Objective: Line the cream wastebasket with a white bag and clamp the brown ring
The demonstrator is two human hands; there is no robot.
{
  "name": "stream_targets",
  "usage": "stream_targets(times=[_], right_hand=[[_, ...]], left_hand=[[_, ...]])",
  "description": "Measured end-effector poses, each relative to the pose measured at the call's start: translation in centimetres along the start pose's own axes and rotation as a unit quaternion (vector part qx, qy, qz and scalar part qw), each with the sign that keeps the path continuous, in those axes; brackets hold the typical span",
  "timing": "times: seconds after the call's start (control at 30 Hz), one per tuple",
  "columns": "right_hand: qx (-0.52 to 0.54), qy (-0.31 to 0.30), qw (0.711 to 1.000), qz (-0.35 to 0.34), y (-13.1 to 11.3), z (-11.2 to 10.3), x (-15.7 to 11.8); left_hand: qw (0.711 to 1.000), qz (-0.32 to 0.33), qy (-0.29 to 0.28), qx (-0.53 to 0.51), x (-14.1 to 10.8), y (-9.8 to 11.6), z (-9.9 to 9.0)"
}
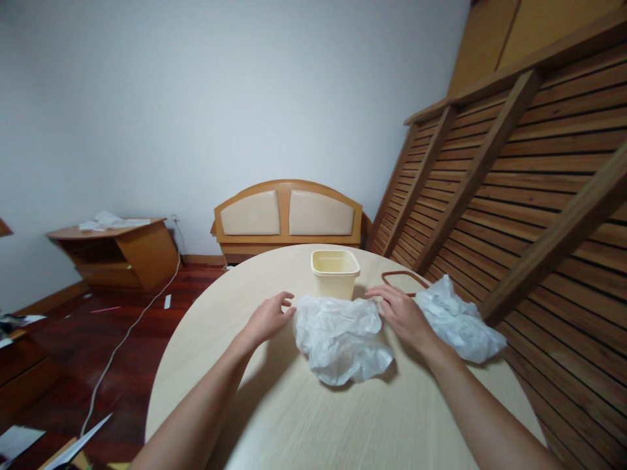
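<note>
**Flanking a bag point(340, 343) with left hand point(268, 318) and right hand point(404, 316)**

Reaching in over the near edge of the table point(362, 424) with both arms. Holding the left hand partly open, with loosely bent fingers, at the bag's left side, grasping nothing. Spreading the right hand palm down, also open, at the bag's right side, with fingers pointing inward; not showing clearly whether either is touching the plastic.

Lying crumpled, white and thin, between the hands, in front of a tub point(336, 282). Standing upright toward the table's far edge, pale yellow and open at the top, in the case of the tub. Resting toward the right edge, beyond the right hand: a brown loop point(392, 273), running up to another white bundle point(458, 320). Leaning beyond the right edge: a slatted panel point(514, 156). Standing past the far edge: a headboard point(284, 212).
</note>
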State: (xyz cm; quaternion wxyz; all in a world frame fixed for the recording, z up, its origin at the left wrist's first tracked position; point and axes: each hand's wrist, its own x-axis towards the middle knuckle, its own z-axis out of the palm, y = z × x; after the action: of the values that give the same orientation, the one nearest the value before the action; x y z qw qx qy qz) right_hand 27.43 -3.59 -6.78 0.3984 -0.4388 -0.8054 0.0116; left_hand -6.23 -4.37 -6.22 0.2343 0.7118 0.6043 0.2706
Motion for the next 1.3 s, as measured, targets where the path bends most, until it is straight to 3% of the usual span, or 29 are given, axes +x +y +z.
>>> stream_targets(times=[0.1,0.23,0.33,0.47,0.63,0.77,0.93,1.0,1.13,1.3], right_hand=[[0.018,0.019,0.999,-0.047,-1.7,-0.3,0.0],[0.055,-0.085,0.975,-0.198,-6.0,0.0,-0.4],[0.04,-0.17,0.962,-0.209,-8.4,0.7,-0.7],[0.029,-0.203,0.96,-0.191,-8.2,1.5,-0.7],[0.037,-0.159,0.975,-0.148,-5.4,1.0,-0.3],[0.017,-0.135,0.985,-0.111,-3.4,-0.3,-0.3],[0.02,-0.12,0.987,-0.101,-2.1,-2.0,-0.2],[0.028,-0.102,0.99,-0.097,-2.4,-2.0,-0.1],[0.026,-0.056,0.996,-0.066,-5.1,-0.1,-0.3],[0.003,-0.106,0.994,-0.035,-8.3,3.8,-1.6]], left_hand=[[1.0,-0.01,-0.022,-0.001,-0.1,0.0,0.1],[0.998,-0.036,-0.059,-0.004,-0.5,0.3,-0.1],[0.993,-0.039,-0.11,-0.025,-0.8,0.4,-0.3],[0.989,-0.014,-0.125,-0.084,-1.1,0.1,0.0],[0.993,0.014,-0.034,-0.109,-0.7,-0.1,-0.3],[0.989,0.033,0.073,-0.125,0.0,0.6,-1.9],[0.955,0.063,0.248,-0.153,-0.2,1.5,-3.9],[0.943,0.079,0.276,-0.169,-0.4,1.7,-4.1],[0.954,0.119,0.203,-0.188,-0.8,2.2,-3.4],[0.963,0.178,0.039,-0.199,-1.5,2.9,-2.3]])
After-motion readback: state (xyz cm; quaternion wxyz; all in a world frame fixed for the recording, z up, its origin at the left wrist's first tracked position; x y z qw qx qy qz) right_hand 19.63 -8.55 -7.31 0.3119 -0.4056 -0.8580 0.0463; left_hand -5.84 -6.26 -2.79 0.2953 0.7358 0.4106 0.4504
